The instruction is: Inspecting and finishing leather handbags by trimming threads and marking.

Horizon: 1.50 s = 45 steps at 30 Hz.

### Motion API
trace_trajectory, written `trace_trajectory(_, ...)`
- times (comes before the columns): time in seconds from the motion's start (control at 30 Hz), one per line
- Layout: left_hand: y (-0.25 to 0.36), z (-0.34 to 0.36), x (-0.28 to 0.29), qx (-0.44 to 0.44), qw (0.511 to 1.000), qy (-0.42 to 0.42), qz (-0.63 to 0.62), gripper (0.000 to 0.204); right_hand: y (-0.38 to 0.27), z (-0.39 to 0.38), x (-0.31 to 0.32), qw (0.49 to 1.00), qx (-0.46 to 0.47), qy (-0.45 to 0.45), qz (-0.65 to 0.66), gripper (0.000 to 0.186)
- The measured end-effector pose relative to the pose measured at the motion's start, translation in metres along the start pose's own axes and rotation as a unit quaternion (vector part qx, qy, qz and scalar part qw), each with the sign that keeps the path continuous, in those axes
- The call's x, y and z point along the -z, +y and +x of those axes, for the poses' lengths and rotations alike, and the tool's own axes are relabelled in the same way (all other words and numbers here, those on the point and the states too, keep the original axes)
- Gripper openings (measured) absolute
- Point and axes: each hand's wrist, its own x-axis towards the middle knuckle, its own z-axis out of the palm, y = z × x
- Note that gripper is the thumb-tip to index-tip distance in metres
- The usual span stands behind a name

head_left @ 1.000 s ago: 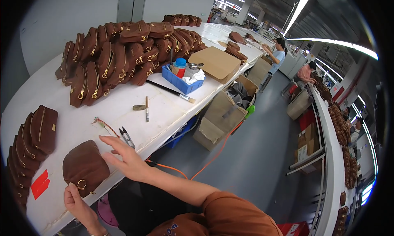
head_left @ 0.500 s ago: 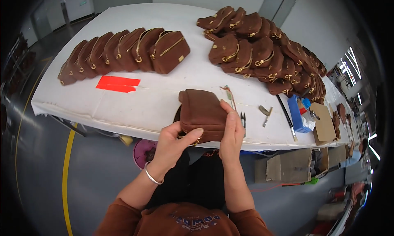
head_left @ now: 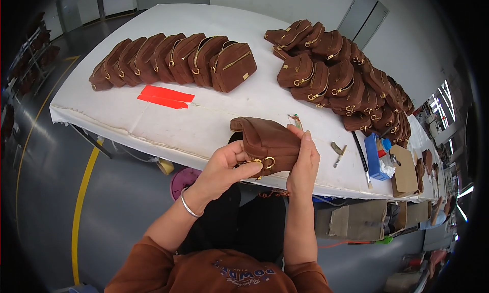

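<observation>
left hand (head_left: 224, 165) clamps its fingers on a brown pouch (head_left: 272, 137), beside the gold ring (head_left: 273, 162) — right hand (head_left: 304, 165) clasps the right end, fingers closed on it.

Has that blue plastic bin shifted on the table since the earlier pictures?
No, the blue plastic bin keeps its place along the near edge of the white table, between the long black-handled brush and cardboard; the view itself turned.

Workshop with heaped brown bags (head_left: 340, 78)
</observation>
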Motion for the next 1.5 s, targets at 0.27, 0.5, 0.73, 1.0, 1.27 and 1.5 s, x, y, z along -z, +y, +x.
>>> trace_trajectory(0.27,0.005,0.005,0.003,-0.018,0.999,0.051,-0.005,0.034,-0.006,-0.009,-0.012,0.999,0.031,-0.027,-0.032,0.049)
trace_trajectory(0.5,0.012,0.008,-0.005,-0.018,0.997,0.072,0.034,0.039,-0.008,-0.009,-0.016,0.999,0.03,-0.038,-0.023,0.05)
trace_trajectory(0.73,0.011,0.007,-0.004,-0.038,0.993,0.074,0.086,0.041,-0.011,-0.005,-0.018,0.999,0.021,-0.036,0.0,0.045)
trace_trajectory(1.0,0.003,0.011,-0.007,-0.04,0.995,0.073,0.055,0.042,-0.006,0.002,-0.013,0.999,0.01,-0.039,0.008,0.04)
trace_trajectory(1.27,0.003,0.004,-0.003,-0.036,0.997,0.051,0.036,0.044,-0.006,-0.006,-0.016,0.999,0.027,-0.039,-0.005,0.038)
trace_trajectory(1.5,-0.003,0.001,-0.001,-0.026,0.997,0.063,0.047,0.046,0.001,-0.012,-0.009,0.998,0.04,-0.043,-0.022,0.04)
